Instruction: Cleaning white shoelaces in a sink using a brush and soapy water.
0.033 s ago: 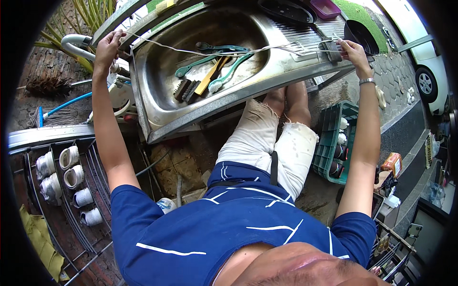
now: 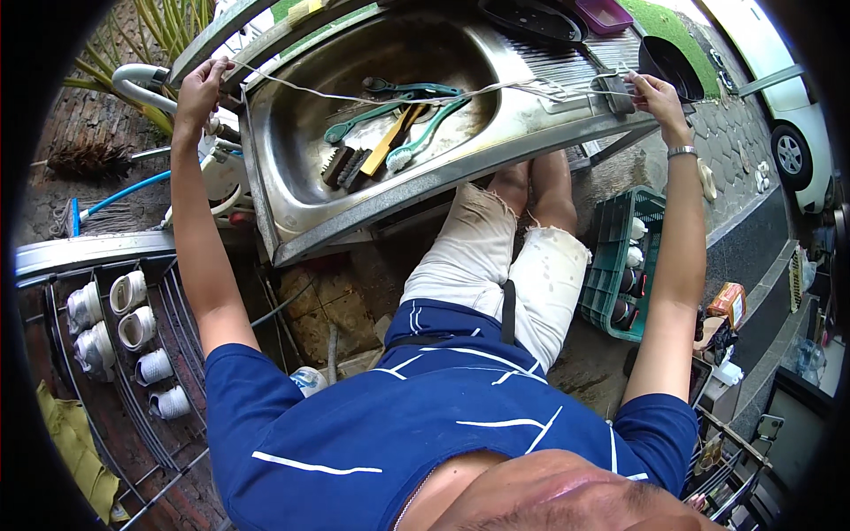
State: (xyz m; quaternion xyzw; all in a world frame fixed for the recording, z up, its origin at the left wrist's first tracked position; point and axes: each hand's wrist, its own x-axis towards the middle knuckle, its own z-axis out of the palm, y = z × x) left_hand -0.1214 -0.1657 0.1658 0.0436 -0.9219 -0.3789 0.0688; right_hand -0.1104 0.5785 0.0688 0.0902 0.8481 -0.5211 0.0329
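Observation:
A long, thin white shoelace (image 2: 341, 96) stretches across the top of a steel sink (image 2: 282, 190). One end is pinched in the fingers of my left hand (image 2: 200, 87), above the sink's left side. At the far right, over the ridged drainboard's edge, my right hand (image 2: 659, 99) is closed on the other end. Between the hands, the lace runs double towards the right. Below it in the basin lie green-handled brushes (image 2: 434, 133), a brush with a yellow handle (image 2: 386, 150) and a dark-bristled brush (image 2: 336, 166).
A black pan (image 2: 536, 22) and a purple tub (image 2: 605, 15) stand by the drainboard (image 2: 562, 62). The curved pipe (image 2: 133, 80) is left of the sink. White shoes (image 2: 92, 332) sit on a wire rack at lower left. A green crate (image 2: 611, 257) stands beside my right leg.

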